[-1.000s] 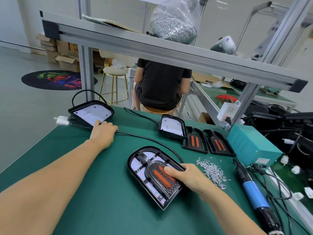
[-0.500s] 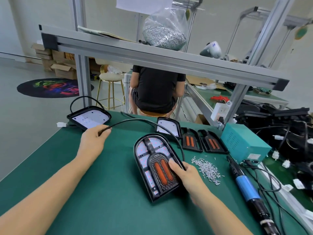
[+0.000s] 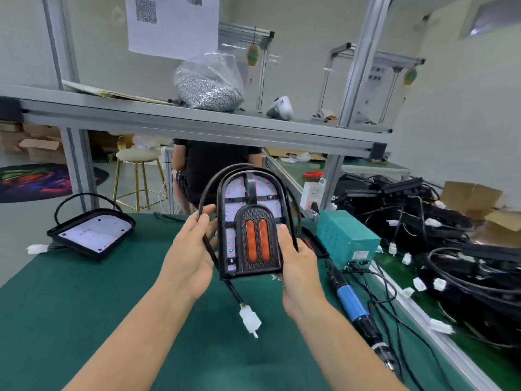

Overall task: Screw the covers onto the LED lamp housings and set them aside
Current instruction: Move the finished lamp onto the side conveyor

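Both hands are up off the bench with the lamp housing between them. The left hand has its fingers curled round the black cable, pinching it against the housing's left edge, thumb tip up near the cable's loop. The right hand grips the housing's lower right corner, thumb laid on the front edge, the other fingers tucked behind and out of sight.

Held upright and facing the camera, the housing is an arch-shaped black shell: a white LED board dotted with red points, crossed by black ribs, and on its lower half a smaller arched cover with a textured face and two orange oval lenses side by side. The cable loops up over the arch from the left fingers and drops below them, ending in a white connector hanging above the bench.

Left of the left fingers, well apart, a second housing lies flat on the bench. Right of the right fingers lies a blue-handled screwdriver, and beyond it a teal box.
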`<control>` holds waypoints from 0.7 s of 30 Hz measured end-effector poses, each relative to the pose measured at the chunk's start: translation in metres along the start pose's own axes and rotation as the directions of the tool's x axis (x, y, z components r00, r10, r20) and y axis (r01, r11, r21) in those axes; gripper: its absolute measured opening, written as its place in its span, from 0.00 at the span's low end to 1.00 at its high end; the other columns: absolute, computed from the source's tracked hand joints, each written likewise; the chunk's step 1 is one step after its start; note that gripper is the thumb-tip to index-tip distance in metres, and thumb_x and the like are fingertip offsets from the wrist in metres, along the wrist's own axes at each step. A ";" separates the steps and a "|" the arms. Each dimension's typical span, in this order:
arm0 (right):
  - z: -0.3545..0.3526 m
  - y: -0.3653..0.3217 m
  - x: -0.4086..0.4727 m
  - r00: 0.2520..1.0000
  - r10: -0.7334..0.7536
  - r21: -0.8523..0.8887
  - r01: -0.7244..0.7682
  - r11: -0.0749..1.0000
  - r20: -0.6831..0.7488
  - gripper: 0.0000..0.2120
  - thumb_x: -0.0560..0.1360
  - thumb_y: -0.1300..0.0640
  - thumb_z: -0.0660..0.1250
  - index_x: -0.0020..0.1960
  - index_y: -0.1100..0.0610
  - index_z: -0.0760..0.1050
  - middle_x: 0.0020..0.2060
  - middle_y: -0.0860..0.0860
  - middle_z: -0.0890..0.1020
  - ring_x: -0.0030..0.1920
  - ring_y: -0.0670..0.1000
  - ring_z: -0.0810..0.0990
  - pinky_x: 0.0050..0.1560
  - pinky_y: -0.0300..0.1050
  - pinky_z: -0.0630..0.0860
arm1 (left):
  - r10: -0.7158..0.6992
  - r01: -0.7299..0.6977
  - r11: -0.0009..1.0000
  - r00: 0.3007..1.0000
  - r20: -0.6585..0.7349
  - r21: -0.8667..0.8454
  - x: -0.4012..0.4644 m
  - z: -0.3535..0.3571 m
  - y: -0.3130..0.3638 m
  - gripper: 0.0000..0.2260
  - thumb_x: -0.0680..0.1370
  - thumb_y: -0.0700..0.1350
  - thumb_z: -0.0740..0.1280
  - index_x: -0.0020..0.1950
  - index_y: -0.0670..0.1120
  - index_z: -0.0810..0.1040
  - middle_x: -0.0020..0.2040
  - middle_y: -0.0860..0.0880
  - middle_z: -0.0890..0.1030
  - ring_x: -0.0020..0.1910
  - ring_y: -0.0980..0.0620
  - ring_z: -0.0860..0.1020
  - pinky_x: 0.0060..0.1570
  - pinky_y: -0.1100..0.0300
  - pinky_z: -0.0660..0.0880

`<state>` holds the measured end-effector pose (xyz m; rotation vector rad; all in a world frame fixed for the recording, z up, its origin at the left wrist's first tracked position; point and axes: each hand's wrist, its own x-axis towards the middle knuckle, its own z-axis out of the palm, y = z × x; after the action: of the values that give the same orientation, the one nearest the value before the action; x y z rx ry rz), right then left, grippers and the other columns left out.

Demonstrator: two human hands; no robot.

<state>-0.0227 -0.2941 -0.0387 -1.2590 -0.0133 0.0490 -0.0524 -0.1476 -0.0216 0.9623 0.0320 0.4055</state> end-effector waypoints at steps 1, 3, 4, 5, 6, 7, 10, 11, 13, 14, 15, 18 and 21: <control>-0.008 -0.006 0.000 1.000 -0.011 -0.005 0.010 1.000 -0.027 0.37 0.73 0.37 0.68 0.73 0.60 0.67 0.69 0.57 0.74 0.70 0.59 0.72 0.71 0.61 0.66 | 0.000 0.001 1.000 1.000 0.028 -0.011 -0.001 0.014 -0.004 0.13 0.84 0.44 0.53 0.50 0.51 0.78 0.42 0.51 0.84 0.38 0.56 0.82 0.42 0.56 0.79; -0.026 -0.016 0.000 0.995 -0.031 -0.034 0.028 0.999 -0.093 0.32 0.75 0.38 0.67 0.69 0.59 0.71 0.65 0.56 0.77 0.66 0.58 0.75 0.68 0.60 0.70 | -0.009 0.010 1.000 0.995 0.100 -0.010 -0.005 0.042 -0.013 0.13 0.83 0.46 0.55 0.53 0.49 0.79 0.49 0.48 0.84 0.46 0.52 0.82 0.47 0.54 0.80; -0.037 -0.021 0.000 0.992 -0.043 -0.057 0.036 0.998 -0.123 0.27 0.76 0.39 0.66 0.65 0.58 0.75 0.62 0.55 0.80 0.63 0.57 0.78 0.66 0.59 0.72 | -0.016 0.014 1.000 0.991 0.129 0.013 -0.007 0.055 -0.017 0.12 0.83 0.46 0.56 0.57 0.48 0.79 0.54 0.47 0.83 0.50 0.50 0.82 0.51 0.51 0.79; -0.049 -0.026 -0.001 0.988 -0.058 -0.088 0.046 0.995 -0.144 0.22 0.77 0.40 0.66 0.60 0.57 0.78 0.57 0.54 0.83 0.59 0.57 0.80 0.64 0.57 0.74 | -0.022 0.015 0.999 0.988 0.152 0.041 -0.010 0.069 -0.022 0.11 0.82 0.46 0.59 0.59 0.47 0.78 0.56 0.46 0.83 0.52 0.49 0.81 0.53 0.49 0.79; -0.060 -0.032 -0.004 0.985 -0.069 -0.110 0.052 0.993 -0.158 0.18 0.78 0.42 0.65 0.55 0.56 0.79 0.52 0.53 0.85 0.55 0.56 0.82 0.62 0.57 0.76 | -0.026 0.015 0.998 0.986 0.165 0.067 -0.012 0.081 -0.027 0.11 0.80 0.44 0.61 0.61 0.47 0.77 0.56 0.46 0.83 0.51 0.49 0.82 0.52 0.49 0.79; -0.072 -0.038 -0.006 0.983 -0.082 -0.124 0.062 0.990 -0.165 0.16 0.78 0.43 0.65 0.53 0.55 0.80 0.49 0.52 0.86 0.53 0.55 0.83 0.61 0.57 0.76 | -0.031 0.017 0.996 0.984 0.175 0.083 -0.014 0.092 -0.033 0.11 0.80 0.42 0.63 0.62 0.47 0.77 0.54 0.47 0.83 0.49 0.50 0.83 0.48 0.50 0.81; -0.109 -0.056 -0.017 0.977 -0.104 -0.153 0.076 0.985 -0.186 0.14 0.79 0.44 0.64 0.54 0.54 0.79 0.46 0.49 0.85 0.52 0.49 0.83 0.59 0.53 0.76 | -0.068 0.053 0.996 0.970 0.235 0.069 -0.018 0.126 -0.050 0.12 0.79 0.37 0.62 0.59 0.48 0.78 0.47 0.48 0.85 0.41 0.50 0.84 0.34 0.56 0.80; -0.123 -0.061 -0.021 0.974 -0.124 -0.178 0.091 0.980 -0.189 0.14 0.79 0.44 0.64 0.53 0.54 0.78 0.42 0.45 0.85 0.48 0.42 0.83 0.55 0.46 0.77 | -0.092 0.080 0.995 0.961 0.259 0.057 -0.020 0.137 -0.055 0.12 0.80 0.37 0.61 0.58 0.48 0.79 0.46 0.48 0.85 0.40 0.50 0.84 0.33 0.56 0.80; -0.150 -0.074 -0.032 0.963 -0.177 -0.208 0.135 0.969 -0.201 0.11 0.76 0.41 0.67 0.49 0.47 0.75 0.37 0.34 0.81 0.43 0.29 0.79 0.49 0.38 0.75 | -0.141 0.130 0.990 0.946 0.293 0.057 -0.022 0.160 -0.067 0.12 0.80 0.38 0.61 0.59 0.48 0.79 0.46 0.48 0.85 0.39 0.50 0.83 0.33 0.56 0.80; -0.162 -0.082 -0.040 0.959 -0.194 -0.215 0.149 0.965 -0.205 0.15 0.71 0.36 0.69 0.51 0.43 0.73 0.42 0.33 0.81 0.46 0.30 0.78 0.52 0.40 0.74 | -0.168 0.156 0.986 0.936 0.311 0.063 -0.023 0.171 -0.073 0.12 0.80 0.38 0.61 0.59 0.48 0.79 0.47 0.47 0.85 0.38 0.50 0.83 0.34 0.55 0.80; -0.177 -0.087 -0.046 0.955 -0.207 -0.206 0.164 0.965 -0.211 0.23 0.65 0.32 0.71 0.55 0.41 0.72 0.51 0.36 0.81 0.53 0.34 0.78 0.58 0.43 0.73 | -0.195 0.184 0.981 0.922 0.335 0.065 -0.025 0.182 -0.080 0.12 0.80 0.39 0.62 0.59 0.48 0.79 0.48 0.47 0.85 0.38 0.50 0.83 0.33 0.55 0.80; -0.217 -0.104 -0.058 0.949 -0.174 -0.147 0.138 0.979 -0.263 0.54 0.51 0.26 0.71 0.73 0.40 0.59 0.71 0.43 0.69 0.70 0.47 0.68 0.69 0.52 0.63 | -0.251 0.239 0.968 0.877 0.410 0.081 -0.032 0.212 -0.101 0.12 0.80 0.39 0.61 0.59 0.49 0.80 0.45 0.49 0.85 0.37 0.52 0.83 0.31 0.57 0.79; -0.256 -0.119 -0.064 0.941 -0.143 -0.107 0.115 0.988 -0.307 0.63 0.48 0.27 0.73 0.77 0.36 0.48 0.75 0.42 0.61 0.74 0.51 0.61 0.68 0.56 0.59 | -0.301 0.282 0.953 0.834 0.462 0.112 -0.041 0.241 -0.123 0.12 0.80 0.38 0.60 0.59 0.49 0.80 0.45 0.50 0.85 0.37 0.53 0.83 0.32 0.58 0.79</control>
<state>-0.0739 -0.5768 -0.0033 -1.3391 0.1794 -0.2692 -0.0014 -0.4143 0.0128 1.0558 -0.2595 -0.1239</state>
